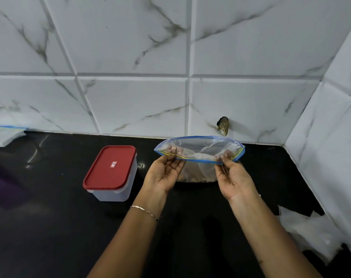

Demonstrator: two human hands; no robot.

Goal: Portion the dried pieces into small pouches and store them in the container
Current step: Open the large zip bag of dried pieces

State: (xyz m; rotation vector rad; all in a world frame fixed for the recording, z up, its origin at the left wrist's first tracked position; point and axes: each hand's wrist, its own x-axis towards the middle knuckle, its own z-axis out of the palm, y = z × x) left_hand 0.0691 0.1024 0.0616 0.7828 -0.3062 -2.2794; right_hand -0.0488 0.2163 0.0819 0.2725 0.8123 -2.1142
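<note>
A clear zip bag (pixel 200 149) with a blue rim stands on the black counter (pixel 50 227), its mouth spread wide. Brownish dried pieces (pixel 196 177) lie at its bottom, partly hidden by my hands. My left hand (pixel 162 173) pinches the near rim at the left end. The right end of the same rim is pinched by my right hand (pixel 233 179). To the left stands a translucent rectangular container (pixel 112 189), with its red lid (pixel 110 167) on.
White marble-look tiles form the back wall and the right wall, meeting in a corner. Crumpled clear plastic pouches (pixel 307 231) lie at the right on the counter. More plastic with a blue edge (pixel 6 135) lies at the far left. A dark chip (pixel 222 125) marks the back wall.
</note>
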